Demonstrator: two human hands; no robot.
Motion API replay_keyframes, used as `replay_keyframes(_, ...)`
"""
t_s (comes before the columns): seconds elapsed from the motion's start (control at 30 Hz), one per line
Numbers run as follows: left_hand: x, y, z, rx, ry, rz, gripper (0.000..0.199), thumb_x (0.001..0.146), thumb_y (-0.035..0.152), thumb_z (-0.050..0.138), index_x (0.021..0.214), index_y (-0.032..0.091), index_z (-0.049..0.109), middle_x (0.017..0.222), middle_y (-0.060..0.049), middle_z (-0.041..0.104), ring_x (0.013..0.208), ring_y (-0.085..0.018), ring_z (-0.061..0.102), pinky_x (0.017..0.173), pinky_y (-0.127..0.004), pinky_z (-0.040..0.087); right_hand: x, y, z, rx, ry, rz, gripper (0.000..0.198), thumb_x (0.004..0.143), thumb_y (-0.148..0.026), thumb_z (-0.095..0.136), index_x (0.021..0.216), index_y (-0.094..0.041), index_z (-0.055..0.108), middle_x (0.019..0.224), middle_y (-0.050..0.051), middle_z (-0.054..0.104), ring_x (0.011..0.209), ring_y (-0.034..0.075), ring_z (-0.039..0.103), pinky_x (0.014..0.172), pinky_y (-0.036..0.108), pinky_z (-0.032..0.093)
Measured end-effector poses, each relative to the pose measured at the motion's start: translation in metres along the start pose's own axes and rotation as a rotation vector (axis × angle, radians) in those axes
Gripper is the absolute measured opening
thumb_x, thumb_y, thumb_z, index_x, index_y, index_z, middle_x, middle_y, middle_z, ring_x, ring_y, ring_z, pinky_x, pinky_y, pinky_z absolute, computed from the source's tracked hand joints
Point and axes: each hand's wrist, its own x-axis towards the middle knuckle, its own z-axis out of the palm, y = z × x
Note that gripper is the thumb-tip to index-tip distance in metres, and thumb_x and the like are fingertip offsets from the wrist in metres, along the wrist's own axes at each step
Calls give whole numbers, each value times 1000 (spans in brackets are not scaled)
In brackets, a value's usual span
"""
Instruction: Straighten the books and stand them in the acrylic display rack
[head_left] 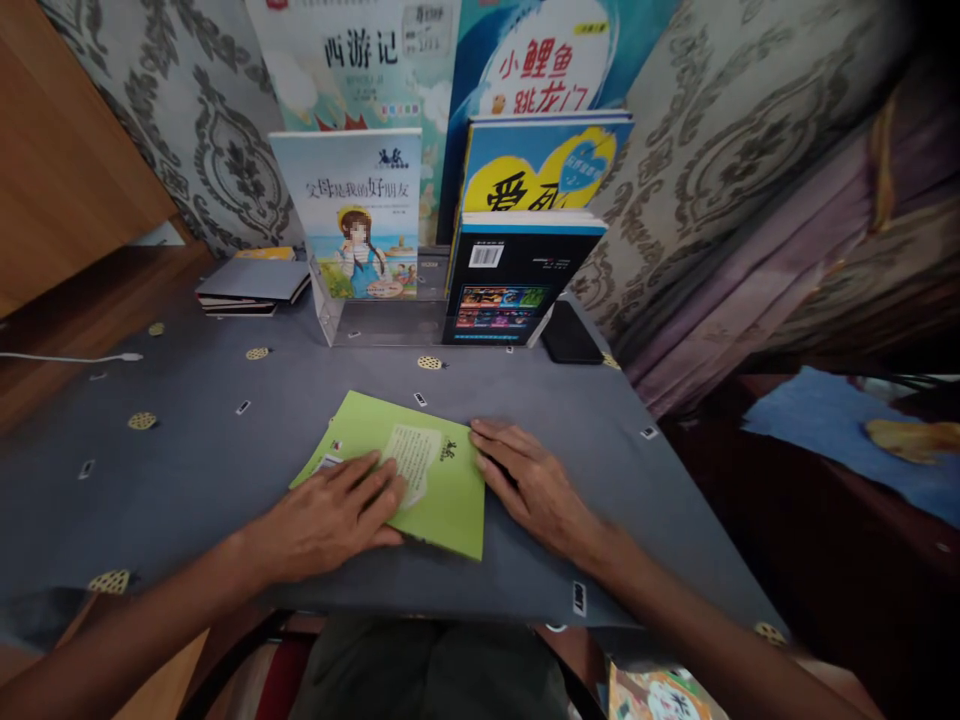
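A green book [450,490] lies closed and turned at an angle on the cloth-covered table, a pale text panel and part of a barcode showing on its cover. Across its lower left part rests my left hand [330,515], fingers stretched out flat on the cover. My right hand [536,485] touches the book's right edge with its fingertips, fingers extended and the palm low over the cloth. Beyond the book stands a clear acrylic book rack [382,325]. It holds a light-blue book [360,215] at left and a black-covered book [517,270] at right.
Taller books stand behind, including a teal one [427,150] and a blue-yellow one [487,160]. Left of the rack is a small book stack [255,280]; right of it, a dark flat object [571,333]. A white cable [67,357] crosses the left side. Patterned curtains hang behind.
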Motion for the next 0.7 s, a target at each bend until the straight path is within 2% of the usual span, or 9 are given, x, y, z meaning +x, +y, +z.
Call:
replay_keyframes(0.1,6,-5,-3,-54,98,-20,29,107,33,35,106,16,58,99,-8,76,99,-22,72,78,-32,57,1,0,-2,2,-10,15,37,104,-34,41,125,-19,68,131,13,69,120,29,64,105,54,52)
replay_keyframes(0.17,11,-9,-4,-120,147,-83,27,107,28,33,96,18,56,85,-4,74,81,-18,73,68,-28,55,3,-1,-5,38,-18,30,39,105,-36,39,125,-20,68,131,13,69,121,29,64,106,53,51)
replay_keyframes(0.27,18,-14,-9,-257,159,-223,30,107,27,30,87,20,52,67,1,66,55,-13,63,51,-24,45,5,-2,-12,160,-22,63,40,105,-39,38,121,-20,70,128,12,70,121,28,64,106,51,50)
replay_keyframes(0.33,22,-17,-16,-378,142,-334,30,107,27,31,85,21,50,59,6,57,46,-10,54,47,-23,38,6,-3,-16,273,-29,109,35,102,-43,47,115,-21,72,124,12,72,117,27,66,104,49,51)
replay_keyframes(0.47,30,-20,-31,-653,102,-574,27,103,27,35,80,21,49,56,9,44,44,-8,44,48,-21,33,11,-2,-15,521,23,254,25,86,-42,72,102,-22,74,108,7,77,101,25,71,93,42,56)
replay_keyframes(0.6,35,-25,-38,-839,169,-744,35,100,33,39,67,22,41,55,7,37,47,-9,38,47,-22,31,21,-2,-9,856,48,392,26,73,-43,83,88,-23,74,86,1,78,82,20,72,81,36,59)
replay_keyframes(0.7,34,-28,-34,-969,259,-861,41,99,41,42,63,22,39,55,6,35,48,-9,35,46,-22,29,31,-6,-4,1098,79,436,35,66,-43,89,92,-24,76,89,1,79,86,18,73,89,37,59)
